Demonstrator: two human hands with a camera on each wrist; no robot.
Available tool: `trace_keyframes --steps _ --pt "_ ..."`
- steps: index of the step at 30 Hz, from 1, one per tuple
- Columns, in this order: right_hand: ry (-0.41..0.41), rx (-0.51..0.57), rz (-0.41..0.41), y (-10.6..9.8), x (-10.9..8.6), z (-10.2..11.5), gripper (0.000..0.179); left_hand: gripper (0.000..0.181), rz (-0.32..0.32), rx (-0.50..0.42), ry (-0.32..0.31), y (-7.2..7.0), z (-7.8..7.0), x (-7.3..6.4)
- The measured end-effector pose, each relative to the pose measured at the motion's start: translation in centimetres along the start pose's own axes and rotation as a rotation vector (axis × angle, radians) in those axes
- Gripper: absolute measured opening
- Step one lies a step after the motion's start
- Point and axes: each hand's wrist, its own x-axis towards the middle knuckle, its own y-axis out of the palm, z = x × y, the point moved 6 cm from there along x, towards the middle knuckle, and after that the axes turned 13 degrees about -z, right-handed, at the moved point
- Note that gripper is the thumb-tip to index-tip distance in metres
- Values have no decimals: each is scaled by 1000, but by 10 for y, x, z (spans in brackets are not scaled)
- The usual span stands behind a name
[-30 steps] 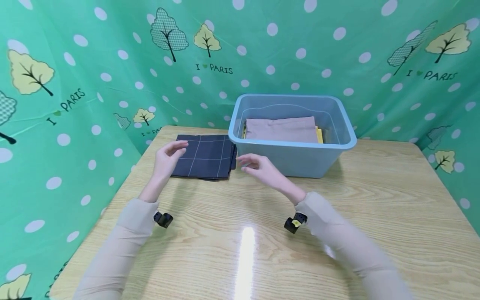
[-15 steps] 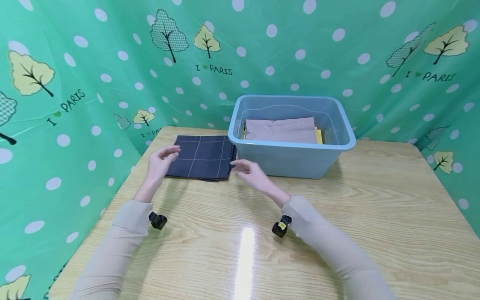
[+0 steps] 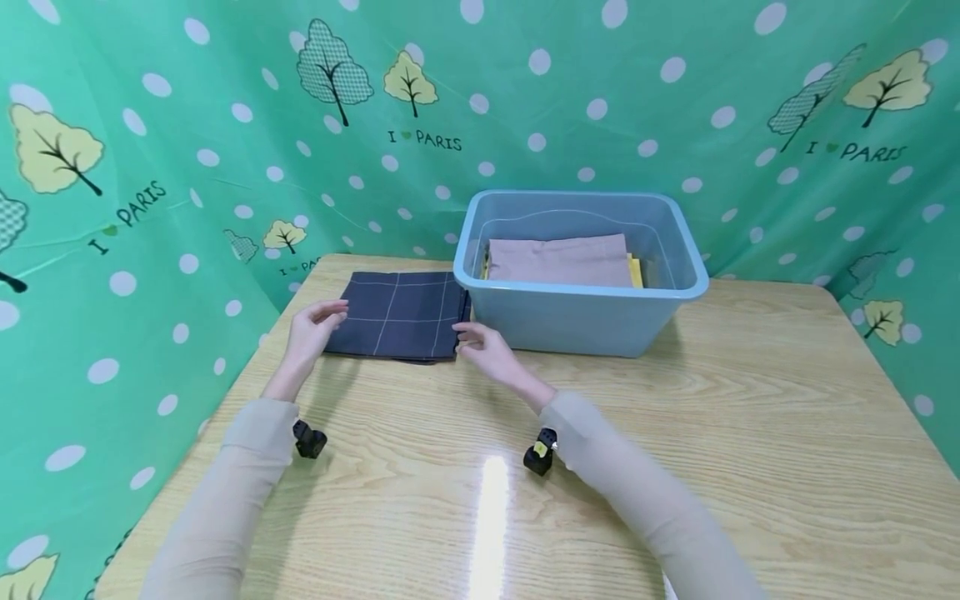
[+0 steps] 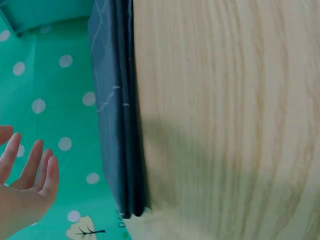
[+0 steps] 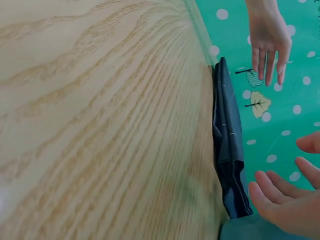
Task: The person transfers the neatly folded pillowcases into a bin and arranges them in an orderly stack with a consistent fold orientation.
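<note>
A folded navy cloth with thin white grid lines (image 3: 397,312) lies flat on the table, several layers thick at its edge in the left wrist view. My left hand (image 3: 309,332) is over its left side, fingers loosely bent and holding nothing. By the cloth's right edge is my right hand (image 3: 486,348), also holding nothing, its fingers relaxed. In the right wrist view the right hand (image 5: 290,200) appears apart from the cloth (image 5: 229,135), with the left hand (image 5: 270,45) across from it. The left wrist view shows the left hand (image 4: 30,185) beside the cloth's folded layers (image 4: 120,110).
A light blue plastic bin (image 3: 570,321) stands right of the cloth, near the back edge. Inside it lie a folded mauve cloth (image 3: 558,260) and something yellow (image 3: 635,271). Behind the wooden table (image 3: 420,467) hangs a green dotted curtain (image 3: 525,92).
Both hands have moved left and slightly toward me; the right hand has come from in front of the bin to the cloth's right edge. The cloth and bin have stayed in place.
</note>
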Motion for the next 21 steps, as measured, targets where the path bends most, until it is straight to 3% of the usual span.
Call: trace_keyframes --steps 7,12,21 --pt "45 19 -40 8 7 -10 41 34 2 21 -81 -1 17 5" --pt "96 -1 -65 12 10 -20 44 36 22 78 -101 -2 25 6" --pt "99 -70 -104 16 16 -26 49 38 -3 124 -116 -6 37 13"
